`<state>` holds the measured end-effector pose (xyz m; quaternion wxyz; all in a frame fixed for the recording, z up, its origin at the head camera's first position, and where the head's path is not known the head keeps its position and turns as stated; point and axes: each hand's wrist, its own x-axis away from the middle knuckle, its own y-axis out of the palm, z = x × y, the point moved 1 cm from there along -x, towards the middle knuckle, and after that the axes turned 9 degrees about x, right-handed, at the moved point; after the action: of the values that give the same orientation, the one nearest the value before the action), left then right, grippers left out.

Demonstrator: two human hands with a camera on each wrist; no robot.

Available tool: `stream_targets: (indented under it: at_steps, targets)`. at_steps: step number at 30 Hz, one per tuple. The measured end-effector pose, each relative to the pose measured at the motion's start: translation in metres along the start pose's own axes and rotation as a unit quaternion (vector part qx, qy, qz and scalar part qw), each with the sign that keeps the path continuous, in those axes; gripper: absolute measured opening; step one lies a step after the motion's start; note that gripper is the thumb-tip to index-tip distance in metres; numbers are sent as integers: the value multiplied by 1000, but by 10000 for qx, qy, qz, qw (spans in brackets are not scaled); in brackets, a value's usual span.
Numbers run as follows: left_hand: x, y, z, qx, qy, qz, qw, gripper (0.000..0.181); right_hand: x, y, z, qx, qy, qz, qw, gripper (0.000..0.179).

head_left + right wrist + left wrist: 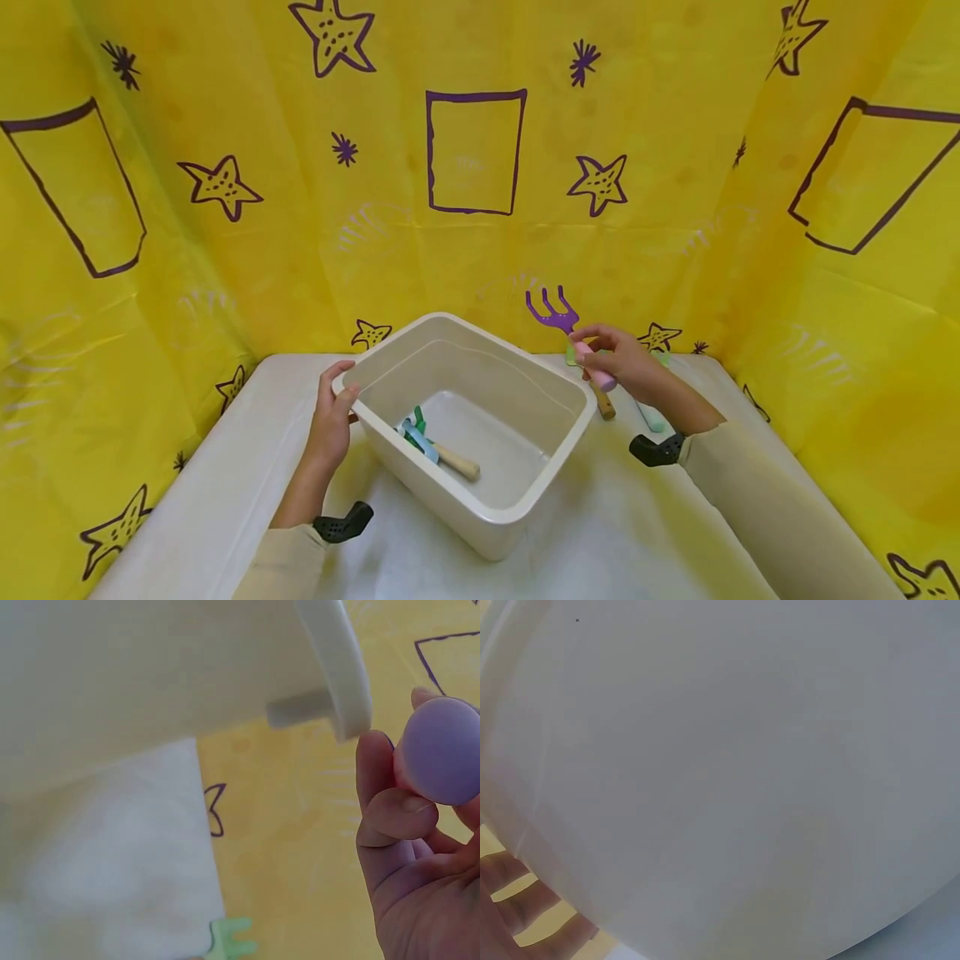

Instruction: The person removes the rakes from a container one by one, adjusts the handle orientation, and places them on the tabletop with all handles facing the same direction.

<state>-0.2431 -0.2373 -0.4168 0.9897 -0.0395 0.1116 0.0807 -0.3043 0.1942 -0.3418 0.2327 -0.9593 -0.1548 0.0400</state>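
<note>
My left hand [331, 414] grips a cream plastic bin [480, 502] at its left corner, thumb over the rim. In the left wrist view, the bin's pale wall [727, 772] fills most of the picture, with fingers [529, 906] along its edge. A toy hand fork [556, 315] with purple prongs and a pink handle is in my right hand [621, 358], prongs pointing up and away, just beyond the bin's right corner. The right wrist view shows the handle's rounded end [444, 751] between thumb and fingers. Inside the bin lie a blue tool with a wooden handle [456, 461] and a green tool [419, 420].
Behind the right hand, a wooden handle [604, 405] and a mint-green handle [651, 417] lie on the white tabletop [622, 525]. A light green fork head [231, 939] shows in the right wrist view. Yellow patterned cloth [480, 250] walls in the back and sides.
</note>
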Motion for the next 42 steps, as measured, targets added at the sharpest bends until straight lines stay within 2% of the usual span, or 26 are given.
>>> stream_targets:
  at_steps: [8, 13, 17, 27, 34, 42]
  targets:
    - [0, -1, 0, -9, 5, 3, 10000, 47, 13, -12, 23, 260, 139, 222, 9993, 51]
    - [1, -1, 1, 85, 97, 25, 9999, 46, 21, -20, 38, 389, 208, 365, 9984, 49]
    - [1, -1, 0, -12, 73, 51, 10000, 47, 28, -24, 48, 489, 331, 455, 9972, 51]
    - [0, -1, 0, -44, 45, 24, 10000, 47, 45, -38, 73, 814, 484, 808, 9922, 46]
    - [-1, 0, 0, -13, 26, -17, 10000, 48, 55, -52, 93, 946, 807, 944, 9877, 51]
    - [-1, 0, -1, -6, 68, 50, 10000, 45, 68, -71, 106, 1280, 819, 1194, 9811, 51]
